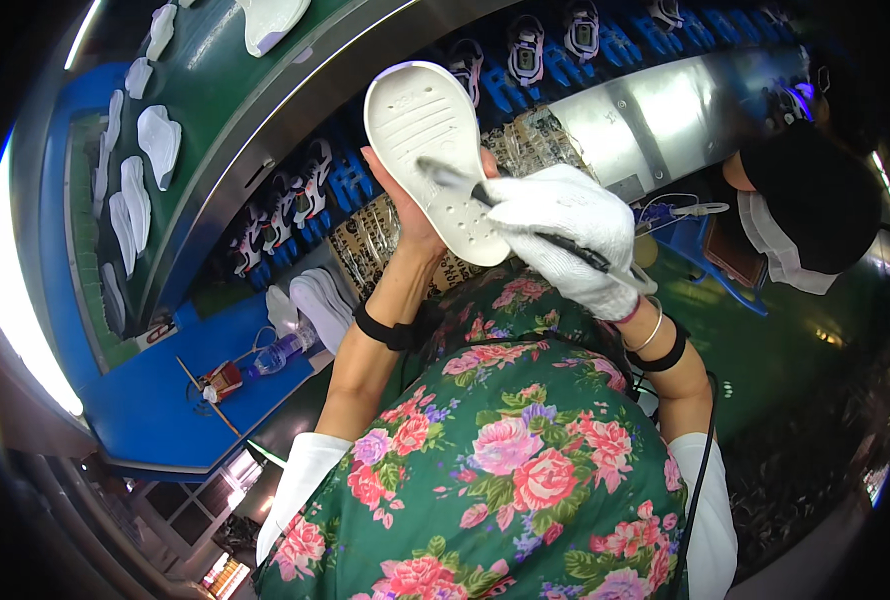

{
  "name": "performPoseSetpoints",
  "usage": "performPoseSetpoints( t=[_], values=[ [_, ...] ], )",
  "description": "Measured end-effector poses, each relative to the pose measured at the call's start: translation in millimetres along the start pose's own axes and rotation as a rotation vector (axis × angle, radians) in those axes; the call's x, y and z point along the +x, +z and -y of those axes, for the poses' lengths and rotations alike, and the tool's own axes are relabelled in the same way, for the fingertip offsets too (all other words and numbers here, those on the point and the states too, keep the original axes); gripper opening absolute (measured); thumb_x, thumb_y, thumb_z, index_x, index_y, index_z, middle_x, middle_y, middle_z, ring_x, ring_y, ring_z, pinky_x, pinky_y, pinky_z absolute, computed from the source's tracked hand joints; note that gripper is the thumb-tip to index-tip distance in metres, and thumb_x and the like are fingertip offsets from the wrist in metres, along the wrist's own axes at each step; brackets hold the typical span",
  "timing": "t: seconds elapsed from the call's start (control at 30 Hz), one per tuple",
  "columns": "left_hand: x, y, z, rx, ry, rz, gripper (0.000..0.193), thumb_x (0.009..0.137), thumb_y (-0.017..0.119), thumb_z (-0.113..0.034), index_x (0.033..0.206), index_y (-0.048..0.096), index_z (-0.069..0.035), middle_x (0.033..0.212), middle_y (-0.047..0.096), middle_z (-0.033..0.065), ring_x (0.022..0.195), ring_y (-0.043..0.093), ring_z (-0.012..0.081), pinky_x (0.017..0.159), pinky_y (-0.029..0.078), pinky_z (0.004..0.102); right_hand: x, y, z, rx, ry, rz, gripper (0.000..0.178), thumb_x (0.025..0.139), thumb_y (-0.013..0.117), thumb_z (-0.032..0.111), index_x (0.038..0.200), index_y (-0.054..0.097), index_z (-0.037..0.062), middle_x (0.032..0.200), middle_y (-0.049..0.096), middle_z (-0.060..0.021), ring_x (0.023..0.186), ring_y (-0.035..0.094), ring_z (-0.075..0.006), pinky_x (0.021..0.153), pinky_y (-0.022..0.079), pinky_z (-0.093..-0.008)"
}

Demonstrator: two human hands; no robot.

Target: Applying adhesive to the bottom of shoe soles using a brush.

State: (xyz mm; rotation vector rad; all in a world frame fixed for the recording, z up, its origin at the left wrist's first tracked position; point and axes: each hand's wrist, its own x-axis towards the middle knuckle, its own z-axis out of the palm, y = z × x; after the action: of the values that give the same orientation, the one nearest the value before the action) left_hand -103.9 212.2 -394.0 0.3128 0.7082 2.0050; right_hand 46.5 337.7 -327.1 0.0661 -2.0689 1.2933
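Note:
A white shoe sole [415, 115], with grooves and small holes on its upward face, is held up in front of me. My bare left hand [413, 212] grips it from behind, fingers and thumb at its edges. In a white knit glove, my right hand [577, 228] is closed around a brush [449, 176] with a dark handle. The brush's pale head is smeared by motion and lies over the middle of the sole. Gloved fingers hide part of the handle and the sole's lower right edge.
White soles [159, 146] lie on a green conveyor belt [210, 70] at upper left. A blue table [170, 420] bears a bottle [277, 352] and stacked soles [322, 308]. Shoes [526, 48] sit on blue racks beyond. Another person [810, 195] is at right.

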Motion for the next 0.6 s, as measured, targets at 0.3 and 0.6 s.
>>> performPoseSetpoints(
  t=[0.3, 0.6],
  values=[
    [8.0, 5.4, -2.0, -0.191, 0.005, -0.031, 0.108, 0.074, 0.019, -0.097, 0.12, 0.053, -0.006, 0.086, 0.062, 0.0184, 0.07, 0.064, 0.0297, 0.058, 0.053, 0.0398, -9.4, 2.6, 2.2, 0.247, 0.146, -0.029, 0.015, 0.077, 0.077, 0.005, 0.092, 0.076, 0.0061, 0.095, 0.075, -0.0103, 0.085, 0.07, -0.023, 0.076, 0.056, -0.0331],
    [13.6, 3.2, -8.6, -0.209, -0.026, -0.023, 0.102, 0.072, 0.029, -0.098, 0.113, 0.053, -0.008, 0.082, 0.054, 0.0114, 0.062, 0.047, 0.0214, 0.06, 0.043, 0.0352, -18.5, 0.1, 5.1, 0.435, 0.279, 0.102, 0.014, 0.075, 0.076, 0.0, 0.088, 0.075, 0.0046, 0.095, 0.074, -0.0118, 0.085, 0.07, -0.0237, 0.074, 0.055, -0.0336]
  ],
)
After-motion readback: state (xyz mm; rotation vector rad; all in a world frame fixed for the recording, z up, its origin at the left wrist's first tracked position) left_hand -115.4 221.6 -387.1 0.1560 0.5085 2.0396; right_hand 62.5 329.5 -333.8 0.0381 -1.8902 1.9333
